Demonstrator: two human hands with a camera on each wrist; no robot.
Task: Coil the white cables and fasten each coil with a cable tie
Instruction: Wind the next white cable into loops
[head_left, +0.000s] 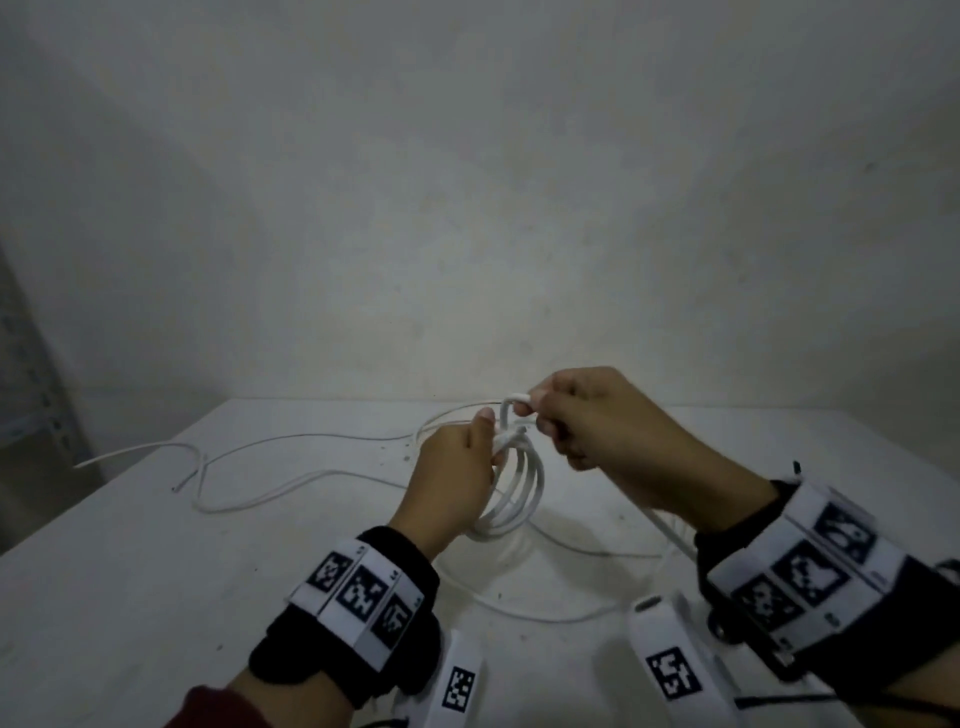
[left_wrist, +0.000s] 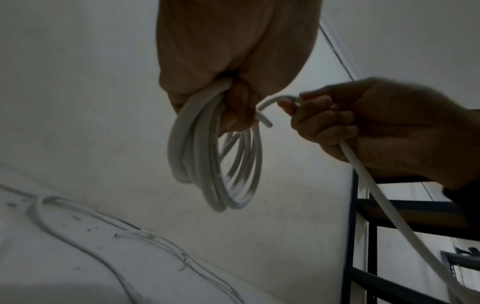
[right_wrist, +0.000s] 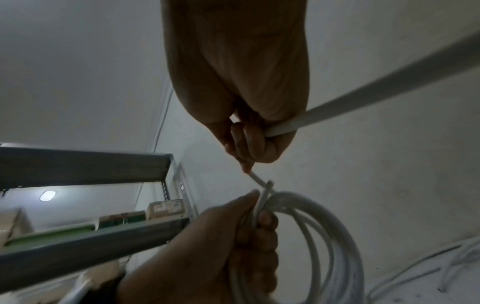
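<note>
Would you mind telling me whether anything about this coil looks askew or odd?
One cut end pokes out of the coil beside the left hand, untucked. No cable tie is visible on it.

Dim, grainy pictures, wide-angle bending at edges, wrist views blurred.

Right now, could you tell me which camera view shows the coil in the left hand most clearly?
The left wrist view: the coil hangs whole and unobstructed below the left hand. In the head view, that hand covers part of the loops. In the right wrist view, the coil's lower part runs out of frame.
</note>
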